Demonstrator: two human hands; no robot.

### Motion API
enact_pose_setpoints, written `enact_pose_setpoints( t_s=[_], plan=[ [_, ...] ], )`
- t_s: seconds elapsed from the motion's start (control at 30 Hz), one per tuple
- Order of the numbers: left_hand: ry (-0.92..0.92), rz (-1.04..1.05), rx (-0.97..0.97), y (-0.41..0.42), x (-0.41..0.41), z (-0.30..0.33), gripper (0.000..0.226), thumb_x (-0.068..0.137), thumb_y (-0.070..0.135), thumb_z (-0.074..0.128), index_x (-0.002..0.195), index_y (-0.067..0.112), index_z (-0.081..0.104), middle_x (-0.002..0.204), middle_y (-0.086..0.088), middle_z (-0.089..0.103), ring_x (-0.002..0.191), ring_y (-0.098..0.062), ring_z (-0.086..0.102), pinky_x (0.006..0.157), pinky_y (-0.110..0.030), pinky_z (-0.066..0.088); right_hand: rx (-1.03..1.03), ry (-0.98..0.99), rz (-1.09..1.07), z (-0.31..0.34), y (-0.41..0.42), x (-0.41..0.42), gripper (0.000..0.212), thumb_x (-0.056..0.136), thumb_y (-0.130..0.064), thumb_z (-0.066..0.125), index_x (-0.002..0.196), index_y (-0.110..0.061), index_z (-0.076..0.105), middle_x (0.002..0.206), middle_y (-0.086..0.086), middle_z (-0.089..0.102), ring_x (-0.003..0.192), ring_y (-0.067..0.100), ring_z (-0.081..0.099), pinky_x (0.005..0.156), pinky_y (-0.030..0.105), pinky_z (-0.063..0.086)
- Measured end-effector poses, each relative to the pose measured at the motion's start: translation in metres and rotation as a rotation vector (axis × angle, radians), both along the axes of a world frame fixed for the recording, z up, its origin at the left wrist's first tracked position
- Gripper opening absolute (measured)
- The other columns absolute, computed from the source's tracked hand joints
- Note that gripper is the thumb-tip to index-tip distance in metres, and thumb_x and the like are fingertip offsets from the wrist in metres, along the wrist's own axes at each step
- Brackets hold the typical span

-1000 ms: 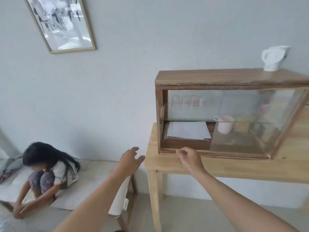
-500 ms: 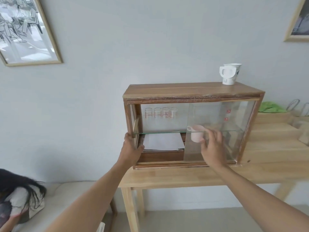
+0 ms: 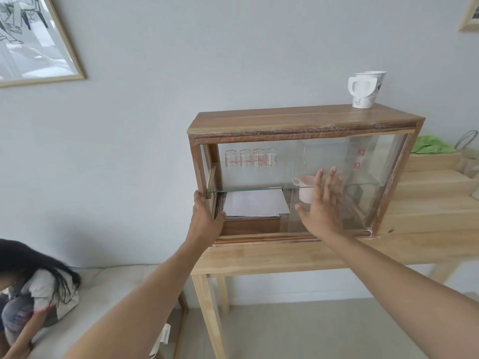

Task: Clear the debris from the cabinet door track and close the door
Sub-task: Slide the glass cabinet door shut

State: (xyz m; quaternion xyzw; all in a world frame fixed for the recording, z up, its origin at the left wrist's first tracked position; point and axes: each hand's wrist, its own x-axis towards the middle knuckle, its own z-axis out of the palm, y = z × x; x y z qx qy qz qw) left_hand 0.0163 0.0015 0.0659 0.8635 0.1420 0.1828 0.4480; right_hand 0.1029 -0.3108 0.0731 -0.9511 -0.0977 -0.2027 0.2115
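**A:** Nearest the camera, what are the hands doing?

**B:** Two bare forearms reach up from the bottom of the frame. The left hand point(image 3: 206, 218) grips the left upright of the wooden cabinet point(image 3: 305, 123), fingers wrapped round its outer side and thumb hooked on the front edge. The right hand point(image 3: 322, 203) lies flat and spread against the sliding glass door point(image 3: 337, 182), fingers splayed and holding nothing.

**A:** And the door itself?

**B:** The pane covers the right part of the opening; its left edge stands near the middle, leaving the left part open. The bottom track point(image 3: 272, 238) runs along the cabinet's front base, just below both hands. Whether any debris lies in it cannot be told from here.

**A:** What sits inside?

**B:** A glass shelf point(image 3: 246, 189) splits the interior. Below it, a stack of white paper point(image 3: 255, 204) lies at left; a pink cup point(image 3: 305, 190) shows behind the pane, beside the right hand. Above, four clear glasses with red markings point(image 3: 250, 158) stand in a row.

**A:** Further out?

**B:** The cabinet rests on a light wooden table point(image 3: 285, 257). A white paper cup with a handle point(image 3: 365, 89) stands on the cabinet's top, at right. A framed picture point(image 3: 33, 40) hangs on the grey wall at upper left. At lower left, another person point(image 3: 33, 294) crouches on the floor.
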Motion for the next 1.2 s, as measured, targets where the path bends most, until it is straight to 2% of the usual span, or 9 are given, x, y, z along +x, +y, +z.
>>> enact_pose_setpoints(
  t_s=[0.23, 0.33, 0.43, 0.5, 0.57, 0.67, 0.87, 0.97, 1.2],
  plan=[
    [-0.011, 0.017, -0.005, -0.005, -0.001, -0.002, 0.081, 0.098, 0.021, 0.068, 0.158, 0.028, 0.014, 0.153, -0.013, 0.047, 0.132, -0.041, 0.054, 0.108, -0.058, 0.050, -0.097, -0.001, 0.182, -0.002, 0.041, -0.018, 0.115, 0.095, -0.033, 0.072, 0.167, -0.021, -0.016, 0.169, 0.010, -0.040, 0.156, 0.047, -0.026, 0.127, 0.063, 0.003],
    [-0.005, 0.017, 0.007, -0.006, -0.002, -0.003, 0.084, 0.099, 0.020, 0.068, 0.160, 0.026, 0.012, 0.158, -0.013, 0.044, 0.137, -0.040, 0.051, 0.112, -0.062, 0.047, -0.135, -0.026, 0.325, -0.005, 0.046, -0.023, 0.103, 0.098, -0.030, 0.066, 0.168, -0.023, -0.009, 0.173, -0.001, -0.032, 0.160, 0.038, -0.023, 0.129, 0.065, 0.010],
    [0.005, 0.018, 0.010, -0.003, -0.001, -0.004, 0.081, 0.098, 0.019, 0.068, 0.159, 0.021, 0.015, 0.157, -0.015, 0.045, 0.137, -0.042, 0.051, 0.110, -0.063, 0.048, -0.091, -0.107, 0.351, -0.006, 0.034, -0.025, 0.090, 0.097, -0.019, 0.063, 0.169, -0.020, 0.010, 0.179, 0.000, -0.011, 0.165, 0.029, 0.003, 0.127, 0.058, 0.026],
    [0.012, 0.018, 0.018, -0.003, 0.000, -0.004, 0.081, 0.098, 0.019, 0.068, 0.159, 0.021, 0.015, 0.158, -0.015, 0.044, 0.138, -0.043, 0.051, 0.110, -0.064, 0.048, -0.027, -0.155, 0.262, -0.003, 0.021, -0.024, 0.083, 0.094, -0.014, 0.066, 0.165, -0.017, 0.024, 0.178, 0.008, 0.004, 0.158, 0.032, 0.025, 0.120, 0.054, 0.037],
    [0.015, 0.018, 0.024, -0.003, 0.000, -0.004, 0.083, 0.098, 0.020, 0.068, 0.160, 0.021, 0.013, 0.160, -0.015, 0.042, 0.139, -0.043, 0.050, 0.111, -0.063, 0.047, 0.017, -0.166, 0.129, 0.001, 0.008, -0.020, 0.079, 0.091, -0.012, 0.068, 0.161, -0.014, 0.032, 0.175, 0.014, 0.014, 0.152, 0.038, 0.033, 0.115, 0.056, 0.044],
    [0.015, 0.015, 0.030, -0.003, -0.001, -0.005, 0.084, 0.099, 0.020, 0.067, 0.162, 0.024, 0.011, 0.162, -0.015, 0.041, 0.140, -0.043, 0.049, 0.111, -0.061, 0.047, 0.015, -0.119, -0.031, 0.004, -0.012, -0.013, 0.088, 0.087, -0.012, 0.070, 0.163, -0.006, 0.027, 0.174, 0.020, 0.015, 0.151, 0.044, 0.033, 0.115, 0.060, 0.041],
    [0.020, -0.003, 0.062, 0.001, -0.001, -0.007, 0.091, 0.102, 0.022, 0.067, 0.166, 0.027, 0.003, 0.170, -0.014, 0.034, 0.148, -0.041, 0.044, 0.116, -0.054, 0.044, 0.045, -0.016, -0.184, 0.005, -0.016, -0.008, 0.100, 0.086, -0.015, 0.074, 0.164, 0.002, 0.015, 0.175, 0.023, 0.005, 0.155, 0.048, 0.023, 0.122, 0.058, 0.031],
    [0.023, -0.021, 0.076, 0.004, -0.002, -0.008, 0.094, 0.103, 0.024, 0.068, 0.167, 0.029, 0.000, 0.172, -0.014, 0.032, 0.152, -0.039, 0.040, 0.116, -0.050, 0.040, 0.024, 0.016, -0.183, 0.004, -0.019, -0.006, 0.104, 0.085, -0.016, 0.076, 0.165, 0.002, 0.013, 0.176, 0.023, 0.001, 0.157, 0.048, 0.018, 0.125, 0.057, 0.026],
    [0.045, -0.034, 0.092, 0.008, -0.001, -0.012, 0.095, 0.105, 0.029, 0.066, 0.169, 0.030, -0.004, 0.176, -0.014, 0.026, 0.157, -0.040, 0.035, 0.121, -0.053, 0.037, 0.015, 0.010, -0.140, -0.001, -0.026, -0.004, 0.113, 0.081, -0.012, 0.081, 0.167, -0.005, 0.008, 0.177, 0.019, -0.008, 0.159, 0.046, 0.014, 0.126, 0.057, 0.027]
  ],
)
